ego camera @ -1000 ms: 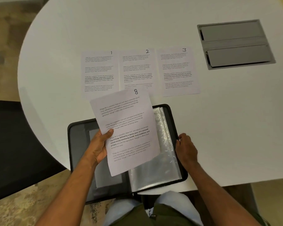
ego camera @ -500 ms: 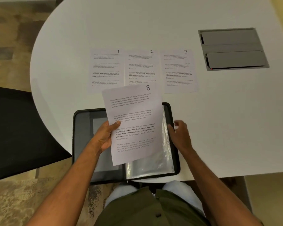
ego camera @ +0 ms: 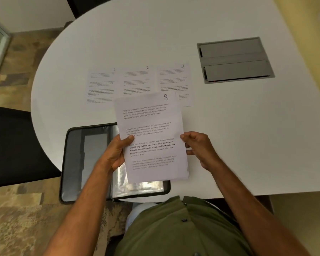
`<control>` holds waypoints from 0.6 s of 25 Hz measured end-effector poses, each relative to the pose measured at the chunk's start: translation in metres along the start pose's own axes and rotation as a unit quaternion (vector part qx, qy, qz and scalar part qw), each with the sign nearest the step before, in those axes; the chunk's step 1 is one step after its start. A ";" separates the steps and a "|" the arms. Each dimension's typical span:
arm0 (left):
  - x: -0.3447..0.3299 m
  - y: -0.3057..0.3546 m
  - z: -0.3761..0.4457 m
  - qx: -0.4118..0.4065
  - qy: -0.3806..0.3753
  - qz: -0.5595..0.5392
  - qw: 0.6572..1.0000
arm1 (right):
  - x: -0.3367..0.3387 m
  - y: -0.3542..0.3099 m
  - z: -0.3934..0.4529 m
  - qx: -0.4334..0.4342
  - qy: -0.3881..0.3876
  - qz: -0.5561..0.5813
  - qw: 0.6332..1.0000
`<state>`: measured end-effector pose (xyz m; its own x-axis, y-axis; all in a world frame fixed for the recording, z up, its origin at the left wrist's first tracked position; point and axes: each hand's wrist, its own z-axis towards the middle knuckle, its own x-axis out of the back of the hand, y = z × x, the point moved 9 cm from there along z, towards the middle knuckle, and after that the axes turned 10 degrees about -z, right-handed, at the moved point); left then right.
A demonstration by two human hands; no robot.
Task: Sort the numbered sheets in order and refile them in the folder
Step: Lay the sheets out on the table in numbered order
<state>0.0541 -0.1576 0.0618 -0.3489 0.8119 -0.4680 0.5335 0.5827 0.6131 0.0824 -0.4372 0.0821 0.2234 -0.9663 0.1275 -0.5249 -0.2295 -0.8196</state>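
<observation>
Far left there's a black chair (ego camera: 17,145) tucked against the left edge of the white table (ego camera: 248,135), with patterned carpet (ego camera: 17,209) under it. On the table, my black folder (ego camera: 76,163) lies open at the near edge, right in front of me, its left cover hanging a bit past the rounded rim. Clear plastic sleeves (ego camera: 137,187) show on its right half, shiny with glare. My left hand (ego camera: 116,154) is pinching the left edge of the sheet marked 8 (ego camera: 151,137), thumb on top of the print, other fingers underneath. That sheet is up off the table, held over the right half of the folder, tilted slightly, and its top edge covers the bottoms of the pages behind it. Further back, toward the middle of the table, three pages lie flat in a row: sheet 1 (ego camera: 101,85), sheet 2 (ego camera: 137,80) just beside it, then sheet 3 (ego camera: 175,78), edges touching or nearly so. My right hand (ego camera: 198,146) is gripping the right edge of the sheet marked 8, fingers curled around it, so both hands have hold of the same page. Far right, well apart from the papers, there's a grey cable hatch (ego camera: 235,60) set into the table toward the far right side, lids closed.
</observation>
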 end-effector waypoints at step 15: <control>-0.065 -0.028 -0.006 -0.050 0.055 -0.021 0.997 | 0.103 -0.021 -0.002 0.111 0.156 -0.007 0.981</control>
<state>0.0574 -0.2263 0.0790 -0.4550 0.7825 -0.4252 0.4398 0.6126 0.6568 0.1147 -0.5320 0.1131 -0.0521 -0.9596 0.2764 -0.3239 -0.2456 -0.9137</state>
